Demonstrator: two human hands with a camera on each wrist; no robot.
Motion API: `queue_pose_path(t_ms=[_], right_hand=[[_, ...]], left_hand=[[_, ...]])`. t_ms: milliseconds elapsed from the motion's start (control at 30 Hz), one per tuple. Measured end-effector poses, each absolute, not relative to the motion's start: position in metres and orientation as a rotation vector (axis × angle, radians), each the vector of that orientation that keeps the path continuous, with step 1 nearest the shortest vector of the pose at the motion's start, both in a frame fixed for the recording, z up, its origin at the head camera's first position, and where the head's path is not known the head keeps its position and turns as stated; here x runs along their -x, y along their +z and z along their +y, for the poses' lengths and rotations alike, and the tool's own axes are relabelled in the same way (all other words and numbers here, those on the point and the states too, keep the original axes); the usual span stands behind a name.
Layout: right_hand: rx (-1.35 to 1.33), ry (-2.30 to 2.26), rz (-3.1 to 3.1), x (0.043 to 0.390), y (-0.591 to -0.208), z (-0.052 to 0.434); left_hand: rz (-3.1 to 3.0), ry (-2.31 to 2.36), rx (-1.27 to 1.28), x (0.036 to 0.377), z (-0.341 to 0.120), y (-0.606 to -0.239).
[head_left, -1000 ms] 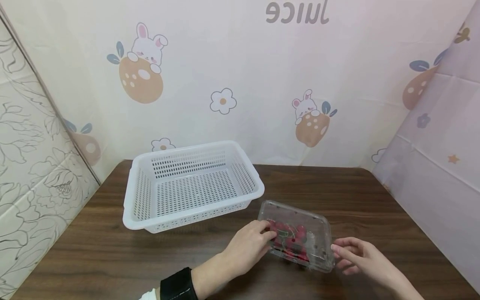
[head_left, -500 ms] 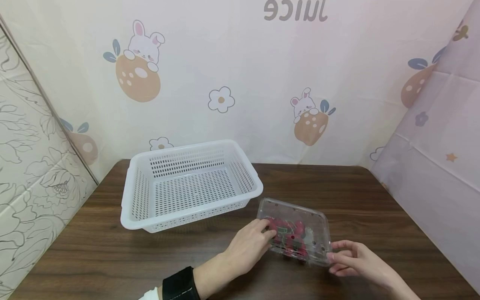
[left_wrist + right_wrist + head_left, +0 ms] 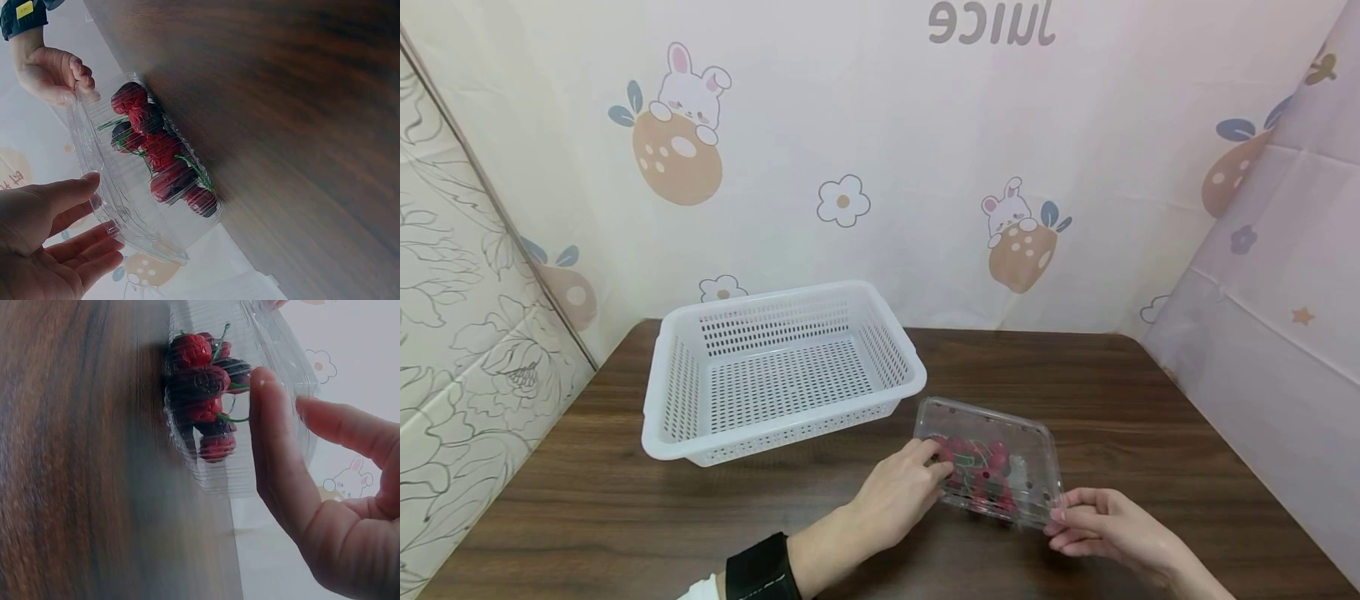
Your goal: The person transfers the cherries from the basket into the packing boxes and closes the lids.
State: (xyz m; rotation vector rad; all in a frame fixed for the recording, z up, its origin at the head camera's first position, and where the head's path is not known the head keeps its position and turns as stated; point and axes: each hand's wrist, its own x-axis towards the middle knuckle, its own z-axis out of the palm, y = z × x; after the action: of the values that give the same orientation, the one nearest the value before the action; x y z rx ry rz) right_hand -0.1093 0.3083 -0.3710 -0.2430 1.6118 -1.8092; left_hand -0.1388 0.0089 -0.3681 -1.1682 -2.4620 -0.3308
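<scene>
A clear plastic clamshell box (image 3: 1018,433) lies on the table with its lid down. Several dark red cherries (image 3: 164,150) with green stems show through its walls. In the head view my left hand (image 3: 895,492) holds the box's left end; the left wrist view has the rim between thumb and fingers (image 3: 94,265). At the near right corner my right hand (image 3: 1101,525) pinches the rim, thumb above and fingers below. The right wrist view shows a bent finger (image 3: 275,444) in front of the box and the thumb (image 3: 344,422) at the rim.
A white perforated plastic basket (image 3: 790,425) stands to the left behind the box, with nothing visible in it. Beneath everything is a dark wooden table (image 3: 1075,375). A printed curtain (image 3: 910,125) hangs behind the table's far edge.
My right hand has moved slightly left, from touching the box's right edge to pinching its near right corner. My left hand stays at the left end. The basket has not moved.
</scene>
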Motion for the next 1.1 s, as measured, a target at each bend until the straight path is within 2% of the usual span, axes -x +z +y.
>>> queue_pose_path(t_ms=[267, 700, 1100], right_hand=[[0.339, -1.865, 1.534, 0.11, -0.376, 0.307], [0.274, -1.802, 1.675, 0.109, -0.374, 0.304], [0.275, -1.584, 2.19, 0.103, -0.364, 0.296]], left_hand=[[-2.48, -0.348, 1.173, 0.138, 0.009, -0.368], [-2.451, -0.319, 1.168, 0.138, 0.008, -0.368], [-2.461, -0.31, 1.221, 0.137, 0.004, -0.366]])
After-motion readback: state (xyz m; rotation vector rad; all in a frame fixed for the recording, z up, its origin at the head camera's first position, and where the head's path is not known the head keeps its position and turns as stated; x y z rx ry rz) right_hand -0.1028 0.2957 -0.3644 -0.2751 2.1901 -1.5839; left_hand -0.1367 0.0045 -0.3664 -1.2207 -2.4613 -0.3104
